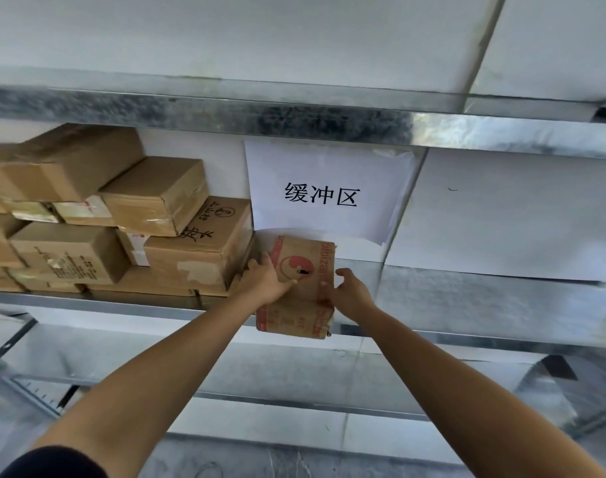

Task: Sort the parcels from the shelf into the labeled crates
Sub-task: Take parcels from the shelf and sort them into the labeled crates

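- The red-printed cardboard box (pixel 303 257) sits at the front edge of the metal shelf (pixel 467 298), overhanging the lip. It is just right of the stacked brown parcels (pixel 122 219) and below a paper sign (pixel 322 194).
- The left hand (pixel 265 281) grips its left side, thumb on the face.
- The right hand (pixel 351 291) clasps its right edge, fingers curled.

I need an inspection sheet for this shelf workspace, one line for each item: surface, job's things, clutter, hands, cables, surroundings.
Surface: metal shelf, grey and shiny.
Job's things: red-printed box sticks out over the shelf's front edge; brown boxes stacked at the left; no crates in view.
Clutter: nothing seen.
Hands: left hand and right hand hold the red-printed box by its two sides.
Cables: nothing seen.
Surroundings: paper sign with Chinese characters on the white back wall.
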Available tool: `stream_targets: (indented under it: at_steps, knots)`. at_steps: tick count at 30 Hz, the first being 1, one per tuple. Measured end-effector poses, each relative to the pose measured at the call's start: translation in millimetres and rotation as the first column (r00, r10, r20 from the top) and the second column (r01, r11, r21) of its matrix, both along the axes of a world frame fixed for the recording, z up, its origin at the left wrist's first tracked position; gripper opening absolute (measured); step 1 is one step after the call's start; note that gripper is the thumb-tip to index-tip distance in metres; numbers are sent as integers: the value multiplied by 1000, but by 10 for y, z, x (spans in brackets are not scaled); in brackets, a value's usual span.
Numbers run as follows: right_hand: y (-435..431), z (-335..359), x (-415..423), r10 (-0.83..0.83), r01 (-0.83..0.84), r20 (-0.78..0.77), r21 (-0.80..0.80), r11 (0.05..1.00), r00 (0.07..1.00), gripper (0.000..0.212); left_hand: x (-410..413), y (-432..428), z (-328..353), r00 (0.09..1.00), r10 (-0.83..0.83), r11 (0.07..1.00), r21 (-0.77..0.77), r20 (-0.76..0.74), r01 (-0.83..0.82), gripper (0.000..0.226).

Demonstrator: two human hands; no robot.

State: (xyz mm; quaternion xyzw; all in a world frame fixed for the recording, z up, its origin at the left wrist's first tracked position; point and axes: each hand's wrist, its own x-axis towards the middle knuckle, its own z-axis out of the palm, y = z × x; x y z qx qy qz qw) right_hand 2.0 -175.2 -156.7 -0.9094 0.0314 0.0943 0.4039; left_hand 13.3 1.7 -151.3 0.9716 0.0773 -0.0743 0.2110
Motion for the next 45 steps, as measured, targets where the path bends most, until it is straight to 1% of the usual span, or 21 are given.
stream_targets:
  at_steps: [2, 4, 5, 7, 12, 15, 17, 19, 21, 22, 23, 24, 27, 31, 33, 35, 38, 40, 42, 43, 45]
  knots:
    - [-64, -52, 21, -18, 20, -65, 34, 999, 998, 50, -69, -38, 53, 1000, 18, 997, -68, -9, -19, 87]
    - [-105, -100, 23, -43, 55, -107, 110, 992, 993, 51, -128, -75, 85, 999, -16, 971, -238, -47, 5, 61]
    - [-120, -110, 16, -68, 86, -119, 151, 985, 991, 50, -150, -92, 75, 997, -26, 939, -344, -69, 1, 53]
    - [-141, -123, 10, -109, 134, -128, 211, 968, 986, 47, -189, -122, 53, 997, -17, 865, -501, -79, -25, 46]
    - [-216, -60, -13, -151, 175, -99, 312, 934, 983, 52, -213, -162, 67, 999, 41, 799, -600, -26, -48, 51]
    - [-284, 153, -65, -213, 213, -52, 448, 868, 976, 43, -178, -159, 161, 997, 73, 763, -645, 25, -40, 56]
    - [-319, 331, -110, -218, 194, -20, 536, 822, 976, 44, -169, -167, 280, 991, 103, 720, -693, 83, -17, 61]
    - [-339, 506, -173, -193, 160, -4, 577, 801, 981, 48, -152, -189, 399, 981, 162, 617, -787, 104, -19, 65]
    - [-356, 637, -232, -177, 149, -8, 584, 798, 984, 55, -167, -210, 516, 969, 232, 464, -885, 83, -35, 57]
    - [-367, 684, -250, -186, 158, -17, 601, 783, 982, 57, -191, -219, 567, 967, 245, 410, -911, 65, -43, 54]
    - [-378, 724, -263, -200, 172, -26, 626, 760, 979, 59, -197, -210, 589, 971, 235, 386, -921, 46, -49, 55]
    - [-396, 750, -267, -216, 184, -30, 649, 738, 976, 58, -208, -206, 600, 977, 213, 369, -928, 27, -54, 64]
    - [-441, 795, -292, -234, 188, -23, 674, 715, 972, 49, -227, -200, 551, 985, 169, 331, -941, -18, -74, 71]
    - [-489, 736, -315, -211, 164, 3, 618, 769, 978, 50, -247, -193, 494, 989, 139, 298, -950, -52, -91, 65]
    - [-518, 668, -330, -190, 146, 8, 614, 776, 982, 38, -259, -190, 497, 987, 150, 264, -959, -65, -103, 63]
    - [-569, 598, -356, -153, 113, 4, 656, 746, 988, 19, -247, -155, 470, 986, 159, 232, -968, -56, -92, 57]
    - [-648, 508, -413, -74, 21, 56, 640, 768, 996, 43, -266, -116, 418, 990, 138, 206, -978, -8, -37, 39]
    - [-661, 488, -457, -71, 30, 36, 646, 763, 997, 41, -286, -121, 396, 994, 108, 232, -973, 29, 3, 28]
    - [-674, 477, -487, -87, 64, 4, 652, 756, 996, 24, -299, -136, 370, 992, 91, 278, -959, 85, 57, 12]
    - [-679, 468, -505, -100, 80, -6, 650, 756, 995, 17, -305, -144, 365, 991, 84, 306, -949, 108, 77, 9]
    - [-688, 443, -533, -128, 105, -12, 655, 748, 992, 19, -308, -156, 361, 987, 59, 358, -926, 151, 120, 17]
